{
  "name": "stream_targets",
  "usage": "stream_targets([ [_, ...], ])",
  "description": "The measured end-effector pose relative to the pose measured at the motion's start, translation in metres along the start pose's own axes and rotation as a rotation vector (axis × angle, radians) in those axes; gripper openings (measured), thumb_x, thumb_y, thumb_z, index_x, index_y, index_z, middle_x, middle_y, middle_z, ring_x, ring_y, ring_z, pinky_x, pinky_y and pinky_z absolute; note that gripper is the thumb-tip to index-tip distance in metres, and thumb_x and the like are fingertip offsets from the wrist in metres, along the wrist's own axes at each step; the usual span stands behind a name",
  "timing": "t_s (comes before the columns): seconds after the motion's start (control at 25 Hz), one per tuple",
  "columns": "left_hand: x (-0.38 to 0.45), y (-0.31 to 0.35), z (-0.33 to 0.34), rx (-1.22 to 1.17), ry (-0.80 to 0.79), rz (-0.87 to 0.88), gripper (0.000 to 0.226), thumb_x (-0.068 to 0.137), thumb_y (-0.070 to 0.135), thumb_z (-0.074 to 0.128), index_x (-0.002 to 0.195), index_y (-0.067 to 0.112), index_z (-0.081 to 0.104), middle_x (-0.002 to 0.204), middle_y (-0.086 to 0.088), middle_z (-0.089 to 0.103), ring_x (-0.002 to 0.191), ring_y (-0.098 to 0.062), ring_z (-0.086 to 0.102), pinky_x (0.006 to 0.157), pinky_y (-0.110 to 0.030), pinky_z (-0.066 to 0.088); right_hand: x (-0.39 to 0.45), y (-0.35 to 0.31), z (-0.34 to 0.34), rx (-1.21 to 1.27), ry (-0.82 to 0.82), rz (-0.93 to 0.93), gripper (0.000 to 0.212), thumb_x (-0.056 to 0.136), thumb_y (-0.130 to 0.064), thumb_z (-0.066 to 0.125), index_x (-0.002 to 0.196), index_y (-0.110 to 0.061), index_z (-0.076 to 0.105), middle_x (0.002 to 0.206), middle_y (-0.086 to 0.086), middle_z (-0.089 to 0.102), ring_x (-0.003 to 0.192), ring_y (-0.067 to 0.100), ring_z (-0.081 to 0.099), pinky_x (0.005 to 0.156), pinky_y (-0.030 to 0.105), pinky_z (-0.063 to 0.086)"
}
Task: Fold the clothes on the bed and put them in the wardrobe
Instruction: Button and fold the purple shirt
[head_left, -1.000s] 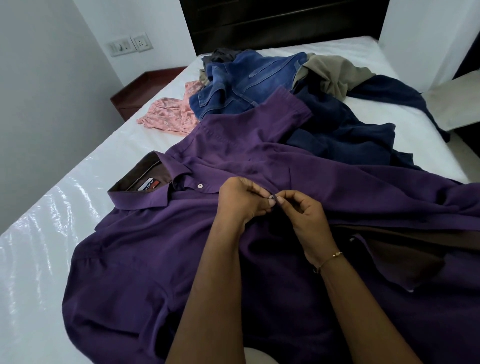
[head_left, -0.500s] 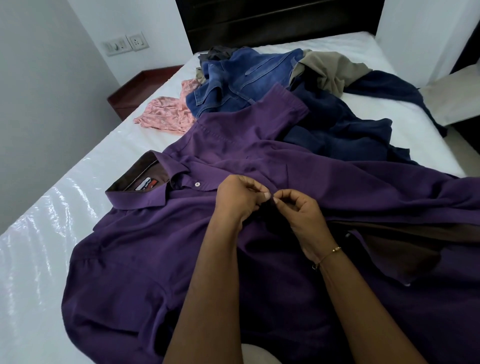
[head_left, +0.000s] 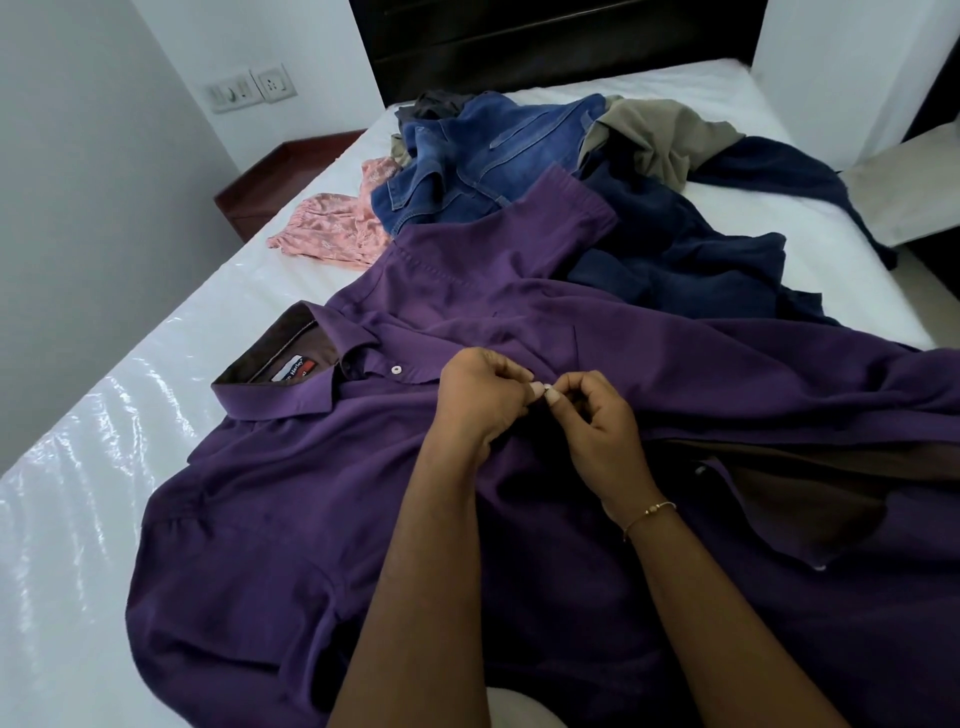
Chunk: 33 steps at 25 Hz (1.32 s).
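Pinching at the placket, that was where we found both hands: the left hand and the right hand met fingertip to fingertip on the front of the purple shirt, each grip clenched on a small fold of its cloth, apparently around a button we could not make out. Across the last second almost nothing moved; the fingers only drew a touch tighter together and our view nudged forward. We judged the buttoning was not finished, so folding had not begun and the wardrobe, nowhere in sight, was a long way off.

The shirt lay spread face up on the bed, collar to the left with 1 white button fastened near it, and its lower front gaped open at the right, showing brown lining.

Beyond it the rest waited in a heap: blue jeans, a navy garment, an olive piece and a pink garment. The mattress wore a glossy white cover. Behind stood a dark headboard, a wall socket and a reddish side table by the grey wall.
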<state>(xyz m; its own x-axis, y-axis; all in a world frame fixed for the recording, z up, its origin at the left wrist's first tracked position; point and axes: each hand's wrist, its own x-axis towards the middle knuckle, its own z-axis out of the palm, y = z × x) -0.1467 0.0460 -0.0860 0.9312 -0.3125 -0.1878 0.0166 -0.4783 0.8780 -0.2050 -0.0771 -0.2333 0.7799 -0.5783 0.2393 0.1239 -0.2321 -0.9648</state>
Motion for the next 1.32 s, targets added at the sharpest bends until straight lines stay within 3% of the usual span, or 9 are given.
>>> stream_targets([
  [0.08,0.001,0.0,-0.001,-0.018,-0.018,0.002,0.01,0.086,0.003,0.083,0.091,0.002,0.074,0.078,-0.009,0.073,0.069,-0.016,0.069,0.076,-0.031,0.064,0.0,-0.004,0.0,0.064,-0.011,-0.012,0.012,0.124,-0.003,0.078,0.116,0.004,0.085,0.119,0.019,0.075,0.094,0.002,0.067,0.095,0.033,0.064],
  [0.2,0.003,-0.002,-0.001,0.013,-0.051,0.062,0.01,0.09,0.001,0.078,0.095,0.002,0.07,0.078,-0.008,0.072,0.069,-0.016,0.068,0.073,-0.032,0.064,-0.004,-0.013,-0.003,0.019,0.008,-0.075,0.01,0.123,0.0,0.079,0.115,0.004,0.084,0.116,0.014,0.073,0.096,0.0,0.066,0.093,0.006,0.063],
  [0.28,0.006,-0.003,0.001,0.054,0.01,0.073,0.009,0.093,-0.004,0.067,0.094,0.004,0.066,0.077,-0.01,0.07,0.065,-0.017,0.068,0.069,-0.035,0.064,-0.004,-0.016,-0.006,-0.097,0.028,-0.153,0.007,0.119,0.001,0.083,0.113,0.0,0.085,0.114,0.008,0.073,0.096,0.004,0.068,0.092,-0.001,0.06],
  [0.48,0.015,-0.005,0.007,0.083,0.187,0.114,0.02,0.095,-0.003,0.048,0.089,0.01,0.061,0.073,-0.009,0.066,0.052,-0.023,0.057,0.052,-0.034,0.055,-0.013,-0.015,-0.015,-0.473,0.031,-0.309,0.019,0.101,-0.009,0.093,0.117,-0.013,0.085,0.113,-0.002,0.078,0.105,0.018,0.066,0.093,0.041,0.059],
  [0.6,0.015,-0.006,0.013,0.004,0.217,0.128,0.031,0.096,-0.004,0.044,0.088,0.01,0.07,0.069,-0.01,0.066,0.053,-0.024,0.056,0.05,-0.034,0.052,-0.025,-0.004,-0.023,-0.663,0.025,-0.345,0.022,0.102,-0.016,0.092,0.124,-0.018,0.087,0.117,-0.003,0.081,0.108,0.023,0.067,0.089,0.054,0.068],
  [0.8,0.011,-0.004,0.028,-0.218,0.138,0.089,0.023,0.093,0.0,0.063,0.094,0.016,0.079,0.077,-0.002,0.073,0.074,-0.018,0.069,0.072,-0.027,0.054,-0.02,0.008,-0.082,-0.605,0.058,-0.241,0.008,0.121,-0.018,0.083,0.121,-0.015,0.09,0.113,-0.001,0.084,0.104,0.018,0.072,0.095,0.057,0.072],
  [0.96,-0.006,-0.016,0.05,0.191,0.237,0.251,0.013,0.079,0.025,0.083,0.086,0.029,0.073,0.079,0.01,0.072,0.08,-0.009,0.068,0.076,-0.026,0.051,0.011,-0.007,-0.119,-0.586,0.114,-0.18,0.01,0.119,-0.018,0.085,0.118,-0.011,0.092,0.114,0.003,0.085,0.104,0.017,0.074,0.098,0.053,0.076],
  [1.08,-0.016,-0.038,0.08,0.482,0.137,0.256,0.009,0.083,0.023,0.071,0.083,0.029,0.078,0.086,0.005,0.076,0.083,-0.018,0.071,0.076,-0.033,0.056,0.024,-0.007,-0.117,-0.579,0.085,-0.178,0.009,0.118,-0.019,0.087,0.119,-0.012,0.093,0.116,0.004,0.087,0.105,0.018,0.075,0.102,0.056,0.077],
  [1.32,-0.009,-0.054,0.117,0.728,0.156,0.316,0.031,0.094,0.012,0.047,0.11,0.011,0.073,0.111,-0.009,0.071,0.1,-0.03,0.07,0.087,-0.043,0.058,0.033,0.0,-0.115,-0.396,-0.027,0.038,0.028,0.112,0.005,0.083,0.13,-0.012,0.095,0.128,0.003,0.095,0.116,0.011,0.084,0.123,0.048,0.077],
])
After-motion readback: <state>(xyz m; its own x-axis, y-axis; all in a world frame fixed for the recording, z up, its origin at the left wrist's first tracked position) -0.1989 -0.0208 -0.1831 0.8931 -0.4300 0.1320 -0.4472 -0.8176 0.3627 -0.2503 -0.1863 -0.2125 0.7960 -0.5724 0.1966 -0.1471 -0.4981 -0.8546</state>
